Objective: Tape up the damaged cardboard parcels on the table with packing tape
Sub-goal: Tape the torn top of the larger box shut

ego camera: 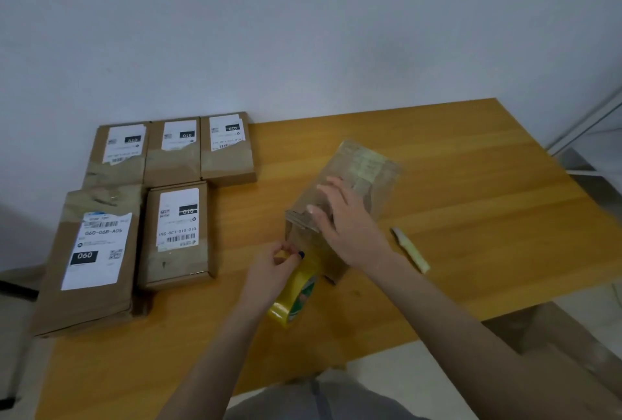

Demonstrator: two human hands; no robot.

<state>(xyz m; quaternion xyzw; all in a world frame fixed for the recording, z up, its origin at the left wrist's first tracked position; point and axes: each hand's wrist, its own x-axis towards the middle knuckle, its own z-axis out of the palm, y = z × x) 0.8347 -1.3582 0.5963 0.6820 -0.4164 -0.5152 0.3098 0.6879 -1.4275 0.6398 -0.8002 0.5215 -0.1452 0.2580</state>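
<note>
1. Our right hand (346,224), fingers flat, presses one closed brown cardboard parcel (365,167) on the wooden table (471,190).
2. Our left hand (274,268) pinches one yellow packing-tape roll (296,295) just beside it.
3. Five labelled cardboard parcels (178,234) lie left.

Your honey-coloured wooden table (471,184) looks smooth, with a soft sheen. The 5 flat brown cardboard parcels (175,266) are matt, with white paper labels (178,204); your yellow packing-tape roll (296,295) is glossy plastic.

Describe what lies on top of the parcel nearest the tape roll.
The right hand rests on the parcel, beside a pale label. The hand covers the cardboard beneath it.
</note>
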